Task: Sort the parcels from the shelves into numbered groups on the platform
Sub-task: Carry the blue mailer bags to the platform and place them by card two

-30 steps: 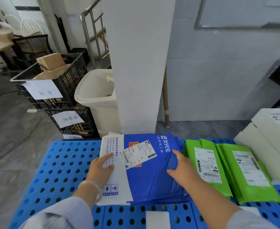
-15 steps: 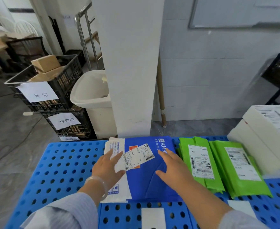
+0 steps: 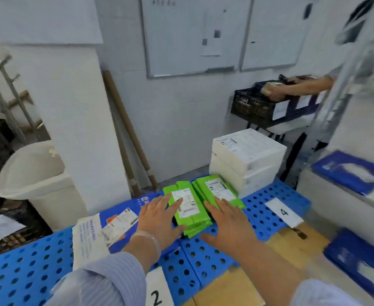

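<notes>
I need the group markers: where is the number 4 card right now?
In the head view the 4 card lies on the blue platform at the right, beyond the right hand and in front of the white boxes.

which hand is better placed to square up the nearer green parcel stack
Left. The left hand already lies flat across the nearer green parcel stack, while the right hand sits open beside it, over the blue platform.
</notes>
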The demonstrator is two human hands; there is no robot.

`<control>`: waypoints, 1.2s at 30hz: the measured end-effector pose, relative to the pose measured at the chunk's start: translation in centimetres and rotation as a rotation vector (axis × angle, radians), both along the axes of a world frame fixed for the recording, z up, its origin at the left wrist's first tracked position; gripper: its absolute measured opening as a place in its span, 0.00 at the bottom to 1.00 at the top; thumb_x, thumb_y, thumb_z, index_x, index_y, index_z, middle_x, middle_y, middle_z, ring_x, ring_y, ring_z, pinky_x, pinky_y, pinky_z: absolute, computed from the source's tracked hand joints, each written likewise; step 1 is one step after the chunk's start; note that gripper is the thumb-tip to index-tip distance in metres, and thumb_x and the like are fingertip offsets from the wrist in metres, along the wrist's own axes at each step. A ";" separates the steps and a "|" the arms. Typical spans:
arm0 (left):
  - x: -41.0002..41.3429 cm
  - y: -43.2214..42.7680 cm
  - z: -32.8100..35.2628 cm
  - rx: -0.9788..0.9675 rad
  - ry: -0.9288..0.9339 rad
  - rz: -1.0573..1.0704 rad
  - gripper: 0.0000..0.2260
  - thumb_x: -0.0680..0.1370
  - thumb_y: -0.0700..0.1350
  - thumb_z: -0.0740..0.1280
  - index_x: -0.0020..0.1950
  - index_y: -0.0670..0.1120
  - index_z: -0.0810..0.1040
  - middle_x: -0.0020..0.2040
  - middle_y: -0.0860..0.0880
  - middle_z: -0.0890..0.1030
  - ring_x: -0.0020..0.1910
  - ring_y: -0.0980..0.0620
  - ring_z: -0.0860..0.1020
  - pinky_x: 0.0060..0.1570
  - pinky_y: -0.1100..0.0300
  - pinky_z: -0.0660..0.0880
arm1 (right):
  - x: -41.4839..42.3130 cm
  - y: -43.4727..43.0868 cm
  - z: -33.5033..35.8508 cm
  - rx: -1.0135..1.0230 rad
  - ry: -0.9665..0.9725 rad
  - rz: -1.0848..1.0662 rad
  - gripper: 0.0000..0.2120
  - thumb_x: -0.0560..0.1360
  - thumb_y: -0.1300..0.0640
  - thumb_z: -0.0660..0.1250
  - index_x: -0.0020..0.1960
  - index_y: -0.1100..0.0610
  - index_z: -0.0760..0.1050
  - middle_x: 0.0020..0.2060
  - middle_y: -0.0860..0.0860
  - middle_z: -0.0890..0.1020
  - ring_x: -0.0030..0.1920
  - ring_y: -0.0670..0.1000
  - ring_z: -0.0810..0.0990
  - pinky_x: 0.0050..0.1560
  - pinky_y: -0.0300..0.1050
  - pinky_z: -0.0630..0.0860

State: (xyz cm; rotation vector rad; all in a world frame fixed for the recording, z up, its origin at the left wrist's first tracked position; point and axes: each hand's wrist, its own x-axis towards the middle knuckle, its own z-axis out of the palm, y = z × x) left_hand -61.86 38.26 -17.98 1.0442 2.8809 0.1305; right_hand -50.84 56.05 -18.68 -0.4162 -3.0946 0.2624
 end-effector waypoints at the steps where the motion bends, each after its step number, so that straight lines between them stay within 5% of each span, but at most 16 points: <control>1: 1.1 1.4 0.2 0.008 0.011 -0.063 0.33 0.77 0.66 0.57 0.77 0.61 0.47 0.79 0.53 0.46 0.78 0.48 0.48 0.75 0.46 0.47 | 2.2 0.6 0.2 0.008 -0.007 -0.055 0.42 0.73 0.31 0.60 0.78 0.44 0.44 0.79 0.49 0.46 0.78 0.51 0.45 0.77 0.56 0.47; 16: 33.1 22.0 4.6 0.110 0.095 -0.880 0.35 0.75 0.66 0.60 0.77 0.61 0.49 0.79 0.52 0.49 0.77 0.49 0.51 0.74 0.47 0.52 | 41.2 6.7 4.0 0.052 -0.026 -0.829 0.44 0.71 0.29 0.59 0.78 0.43 0.41 0.79 0.48 0.45 0.78 0.51 0.41 0.76 0.56 0.40; 27: 64.5 33.4 6.1 0.181 0.011 -1.233 0.35 0.74 0.65 0.61 0.77 0.61 0.49 0.78 0.52 0.51 0.77 0.48 0.51 0.75 0.45 0.50 | 72.5 11.4 6.2 0.123 0.019 -1.200 0.44 0.70 0.29 0.58 0.78 0.44 0.43 0.79 0.47 0.47 0.78 0.50 0.43 0.76 0.56 0.43; 36: 82.7 39.6 7.0 0.191 -0.018 -1.403 0.34 0.74 0.64 0.62 0.76 0.62 0.50 0.79 0.53 0.52 0.77 0.48 0.51 0.75 0.45 0.50 | 88.0 14.8 6.9 0.154 0.016 -1.378 0.43 0.70 0.29 0.58 0.77 0.42 0.42 0.79 0.47 0.46 0.78 0.50 0.43 0.76 0.55 0.41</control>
